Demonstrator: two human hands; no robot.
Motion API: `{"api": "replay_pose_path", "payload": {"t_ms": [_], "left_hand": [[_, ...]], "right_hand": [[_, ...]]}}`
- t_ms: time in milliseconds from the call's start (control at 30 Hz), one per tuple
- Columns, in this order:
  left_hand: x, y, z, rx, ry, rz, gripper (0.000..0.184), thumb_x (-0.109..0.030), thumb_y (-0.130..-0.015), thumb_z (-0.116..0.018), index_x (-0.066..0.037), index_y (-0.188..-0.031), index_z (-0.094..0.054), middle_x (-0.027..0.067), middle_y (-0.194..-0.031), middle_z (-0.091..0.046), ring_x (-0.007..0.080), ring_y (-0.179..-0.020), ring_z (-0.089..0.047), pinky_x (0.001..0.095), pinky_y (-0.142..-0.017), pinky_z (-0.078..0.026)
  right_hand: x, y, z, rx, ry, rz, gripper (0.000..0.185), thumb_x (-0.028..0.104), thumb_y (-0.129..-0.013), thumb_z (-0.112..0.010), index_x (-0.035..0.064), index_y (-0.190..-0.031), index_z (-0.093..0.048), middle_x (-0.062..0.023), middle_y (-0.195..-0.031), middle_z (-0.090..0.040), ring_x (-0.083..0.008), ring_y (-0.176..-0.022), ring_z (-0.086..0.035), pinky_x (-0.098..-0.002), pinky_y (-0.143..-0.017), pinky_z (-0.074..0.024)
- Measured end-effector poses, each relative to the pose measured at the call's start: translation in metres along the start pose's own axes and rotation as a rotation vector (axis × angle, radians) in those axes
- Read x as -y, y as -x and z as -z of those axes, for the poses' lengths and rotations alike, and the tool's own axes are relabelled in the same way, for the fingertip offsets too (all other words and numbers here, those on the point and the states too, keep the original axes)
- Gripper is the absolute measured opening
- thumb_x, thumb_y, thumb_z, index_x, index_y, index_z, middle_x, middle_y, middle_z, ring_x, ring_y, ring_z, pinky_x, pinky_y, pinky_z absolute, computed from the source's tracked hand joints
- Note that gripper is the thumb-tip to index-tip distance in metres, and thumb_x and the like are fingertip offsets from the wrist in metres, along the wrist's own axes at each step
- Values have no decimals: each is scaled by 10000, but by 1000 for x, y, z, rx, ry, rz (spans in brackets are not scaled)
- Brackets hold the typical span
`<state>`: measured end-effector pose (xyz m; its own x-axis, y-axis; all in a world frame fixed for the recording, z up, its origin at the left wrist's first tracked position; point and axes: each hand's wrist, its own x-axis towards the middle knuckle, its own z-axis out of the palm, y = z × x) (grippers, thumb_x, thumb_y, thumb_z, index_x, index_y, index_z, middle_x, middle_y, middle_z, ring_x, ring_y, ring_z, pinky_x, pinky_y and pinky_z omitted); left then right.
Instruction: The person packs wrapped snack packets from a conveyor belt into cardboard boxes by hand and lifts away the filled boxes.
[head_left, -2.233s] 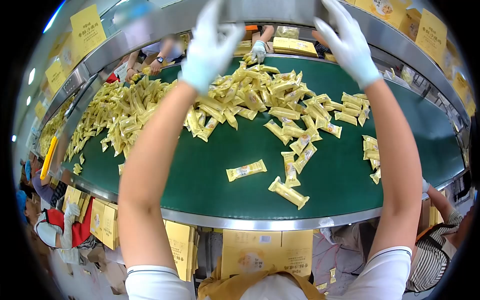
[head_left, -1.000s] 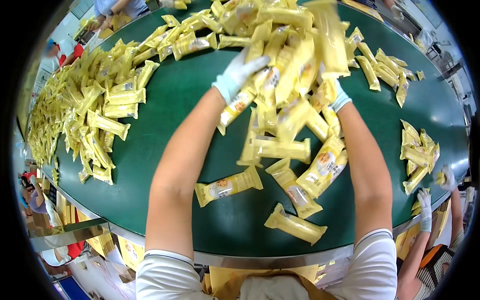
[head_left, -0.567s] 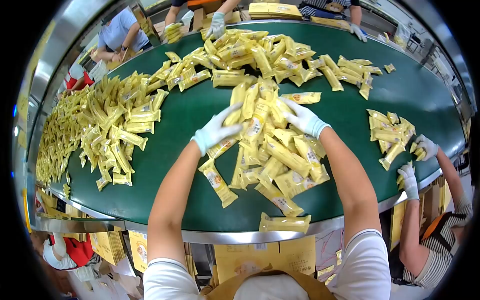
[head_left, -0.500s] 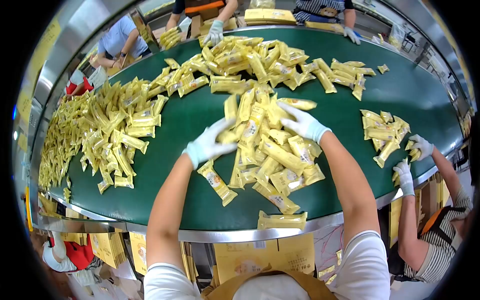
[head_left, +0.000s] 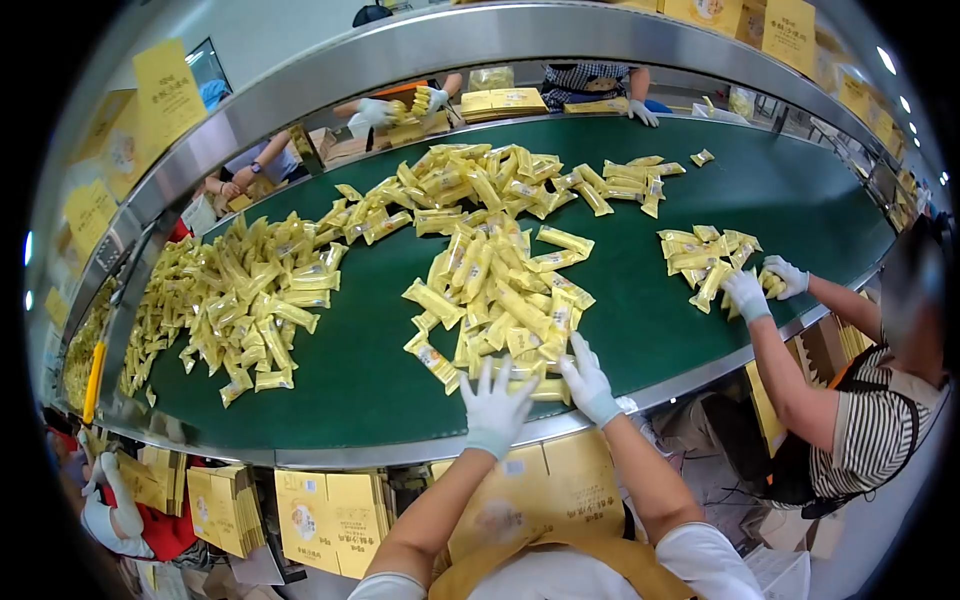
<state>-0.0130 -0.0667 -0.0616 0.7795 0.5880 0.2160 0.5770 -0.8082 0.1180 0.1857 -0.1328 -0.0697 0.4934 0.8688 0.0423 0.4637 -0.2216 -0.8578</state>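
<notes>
A heap of yellow wrapped snack packets (head_left: 490,285) lies in front of me on the green table surface (head_left: 360,345). My left hand (head_left: 497,408), in a white glove, has its fingers spread at the heap's near side, against the lowest packets. Beside it, my right hand (head_left: 590,385), also gloved, is open with fingers stretched along the right end of those packets. One packet (head_left: 433,362) sticks out at the heap's left, just beyond my left fingertips. My palms face down, and the fingertips partly cover the nearest packets.
A larger packet pile (head_left: 235,300) lies left and another pile (head_left: 470,185) stretches across the back. At right, a co-worker's gloved hands (head_left: 765,285) handle packets. Flat yellow cartons (head_left: 330,520) stand below the metal rim (head_left: 350,455). Other workers are across the table.
My hands have left the heap's two sides and come back to its near edge, closer together. The view has tilted up. The co-worker's hands at right have moved onto the small pile there.
</notes>
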Motion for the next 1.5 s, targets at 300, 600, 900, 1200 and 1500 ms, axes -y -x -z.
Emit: {"api": "replay_pose_path", "payload": {"t_ms": [300, 600, 900, 1200, 1500], "left_hand": [[25, 150, 31, -342, 300, 298, 518, -208, -813, -735, -38, -1284, -603, 185, -1329, -590, 360, -1290, -518, 554, -1122, -324], [33, 194, -26, 119, 1002, 1043, 953, -482, -883, -727, 124, -1482, -300, 296, -1398, -544, 373, -1310, -544, 391, -1091, -421], [21, 208, 34, -326, 1728, 547, 628, -493, -1038, -488, 41, -1368, -499, 165, -1311, -615, 235, -1198, -584, 365, -1020, -450], [-42, 183, 137, 324, 1311, -504, 409, -206, -1039, -453, -58, -1392, -598, 219, -1540, -444, 360, -1440, -400, 437, -1212, -273], [-33, 178, 141, 190, 848, -684, 504, -94, -820, -578, -132, -1317, -653, 174, -1454, -540, 382, -1300, -523, 468, -1123, -394]], "right_hand": [[-47, 156, 35, -287, 12, -180, 264, 240, -955, -618, 0, -1051, -673, -205, -1036, -677, -369, -991, -646, -433, -867, -495], [-94, 163, -6, 125, -120, -579, 899, 671, -917, -540, -40, -1455, -423, -333, -1463, -470, -436, -1398, -441, -425, -1133, -360], [-22, 198, 54, -218, -617, -195, 621, 347, -1023, -577, -27, -1474, -372, -134, -1371, -547, -207, -1259, -507, -349, -1090, -389], [-9, 169, 79, -278, -714, -89, 802, 535, -1059, -410, -10, -1599, -174, -225, -1608, -316, -299, -1477, -337, -409, -1206, -281], [-18, 200, 39, -550, -857, 70, 718, 449, -1100, -353, -26, -1599, -149, -187, -1648, -257, -268, -1509, -289, -385, -1231, -238]]}}
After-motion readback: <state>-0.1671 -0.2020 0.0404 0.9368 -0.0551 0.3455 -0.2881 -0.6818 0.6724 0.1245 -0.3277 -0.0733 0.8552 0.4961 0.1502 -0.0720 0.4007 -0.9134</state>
